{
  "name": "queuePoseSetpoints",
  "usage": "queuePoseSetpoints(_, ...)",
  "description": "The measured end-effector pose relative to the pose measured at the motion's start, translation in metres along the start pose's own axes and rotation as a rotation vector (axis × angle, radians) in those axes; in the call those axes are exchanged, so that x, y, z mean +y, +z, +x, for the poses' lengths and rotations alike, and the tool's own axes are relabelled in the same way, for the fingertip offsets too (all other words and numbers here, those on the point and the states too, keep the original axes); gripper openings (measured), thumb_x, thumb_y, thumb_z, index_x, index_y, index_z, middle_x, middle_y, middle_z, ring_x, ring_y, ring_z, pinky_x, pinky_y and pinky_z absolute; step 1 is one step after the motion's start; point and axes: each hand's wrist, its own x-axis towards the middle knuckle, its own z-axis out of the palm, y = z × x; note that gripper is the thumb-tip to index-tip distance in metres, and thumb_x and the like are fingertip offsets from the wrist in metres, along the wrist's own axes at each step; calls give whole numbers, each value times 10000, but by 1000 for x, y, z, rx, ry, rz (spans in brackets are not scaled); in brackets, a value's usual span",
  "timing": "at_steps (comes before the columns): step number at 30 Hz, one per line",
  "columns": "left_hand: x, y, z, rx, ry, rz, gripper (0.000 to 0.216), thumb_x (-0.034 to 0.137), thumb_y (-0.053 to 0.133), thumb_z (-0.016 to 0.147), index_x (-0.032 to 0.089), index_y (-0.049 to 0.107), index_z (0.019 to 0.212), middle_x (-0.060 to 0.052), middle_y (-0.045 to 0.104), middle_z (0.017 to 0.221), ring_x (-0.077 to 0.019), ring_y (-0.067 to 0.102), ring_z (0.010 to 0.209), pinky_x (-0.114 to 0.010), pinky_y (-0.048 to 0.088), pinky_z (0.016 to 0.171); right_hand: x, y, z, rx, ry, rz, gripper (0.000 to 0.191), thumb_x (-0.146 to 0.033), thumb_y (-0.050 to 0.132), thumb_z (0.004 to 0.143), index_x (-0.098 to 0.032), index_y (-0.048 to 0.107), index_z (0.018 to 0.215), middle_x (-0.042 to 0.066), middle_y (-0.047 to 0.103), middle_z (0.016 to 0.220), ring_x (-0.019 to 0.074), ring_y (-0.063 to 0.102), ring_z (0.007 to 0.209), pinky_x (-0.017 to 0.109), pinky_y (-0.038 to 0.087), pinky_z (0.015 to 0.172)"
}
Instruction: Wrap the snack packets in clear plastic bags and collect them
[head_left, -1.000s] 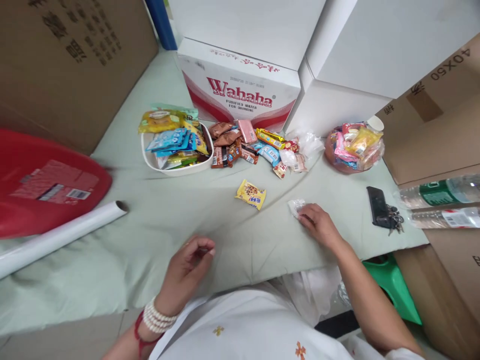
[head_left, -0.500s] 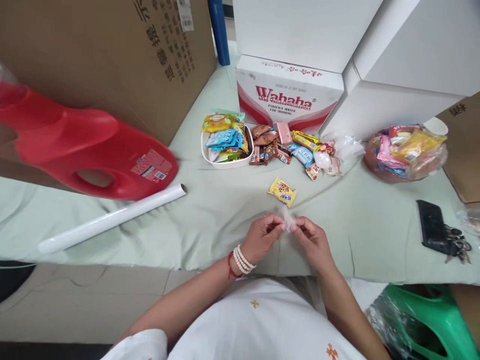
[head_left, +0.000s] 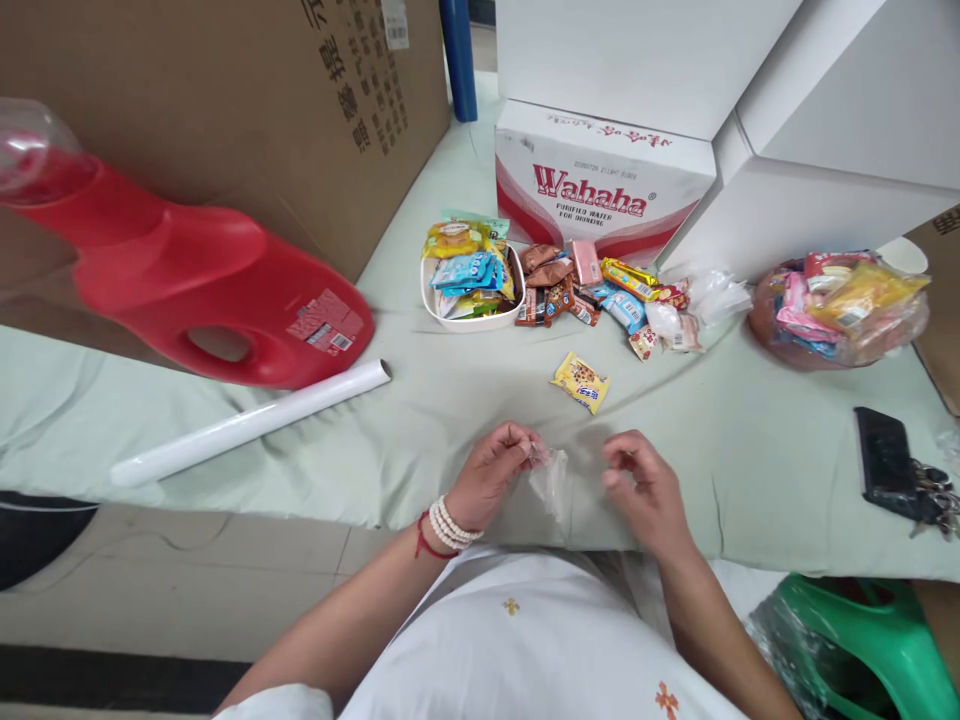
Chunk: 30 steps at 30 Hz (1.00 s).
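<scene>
A small clear plastic bag [head_left: 553,484] hangs from the pinched fingertips of my left hand [head_left: 487,472]. To the right of the bag, my right hand [head_left: 646,492] is raised above the cloth, its thumb and fingers apart and holding nothing. Beyond both hands lies a yellow snack packet [head_left: 580,382], flat on the table and touched by neither. Farther back, a white bowl [head_left: 480,322] is heaped with wrapped snacks. Several brown, pink, yellow and blue packets [head_left: 553,300] lie loose beside it, with a crumpled clear bag [head_left: 712,293] at their right end.
A pink bowl [head_left: 784,345] of snacks stands at the right, near a black phone [head_left: 885,460] and keys [head_left: 934,500]. On the left are a red jug [head_left: 262,300] and a white tube [head_left: 255,425]. Cartons, including a Wahaha box [head_left: 600,190], line the back.
My right hand has let go of the clear bag and moved right. My left hand keeps the bag and has shifted left. The view has turned slightly left.
</scene>
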Motion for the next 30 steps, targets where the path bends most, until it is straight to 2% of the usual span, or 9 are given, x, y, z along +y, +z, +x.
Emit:
queuePoseSetpoints(3,5,3,1,19,27,11,358,443,820,757,180,579,731,-23,667,889,-130,607,764,-285,505,745,-4,11,2,-244,-132,-252,263,-378,728,887,-269,667,1118,86,675,1157,271,619,1067,397,519,901)
queuePoseSetpoints(5,10,1,2,52,40,14,351,435,814,752,182,570,738,-8,656,866,-117,609,717,-275,503,707,0,13,6,-300,-100,-315,103,-311,594,963,-254,661,1016,62,704,1004,245,647,959,379,524,842)
queuePoseSetpoints(9,13,-5,6,154,98,98,331,440,780,781,195,556,781,26,622,744,-100,577,620,-256,475,641,3,10,10,-216,20,-261,179,-335,502,1023,-243,602,906,20,662,818,188,616,741,315,511,692)
queuePoseSetpoints(14,3,5,7,230,158,193,330,512,694,866,218,546,873,10,667,724,-145,627,683,-289,506,693,-7,28,3,-238,-208,-265,407,-464,752,877,-255,630,1204,118,659,1246,294,606,1131,436,551,943)
queuePoseSetpoints(16,0,9,8,260,176,188,332,528,669,883,227,529,879,5,678,748,-154,639,700,-302,515,710,-3,38,1,-189,-246,-302,398,-421,729,895,-258,651,1250,139,641,1321,323,569,1202,505,515,1017)
queuePoseSetpoints(19,-2,9,13,345,216,238,330,519,666,887,236,501,847,29,627,691,-146,618,664,-286,493,682,6,42,5,-141,-71,-117,200,-387,590,987,-258,725,1058,105,726,1058,271,641,993,465,553,912)
queuePoseSetpoints(24,-4,5,22,390,249,224,345,520,650,895,240,455,842,68,530,664,-116,576,587,-268,472,636,7,24,13,-89,416,464,345,-569,672,905,-224,669,913,-10,555,640,156,511,572,280,452,520)
queuePoseSetpoints(26,-5,6,24,382,215,135,364,530,664,874,242,442,851,62,536,699,-139,638,664,-292,519,687,2,19,8,23,325,393,304,-540,687,904,-240,644,917,-10,539,669,158,504,595,291,455,548)
queuePoseSetpoints(30,-7,13,24,415,120,8,353,493,696,841,242,447,856,31,557,816,-167,657,814,-324,573,732,3,24,-10,19,-202,-136,169,-383,740,886,-301,678,1020,76,657,974,265,613,931,462,527,867)
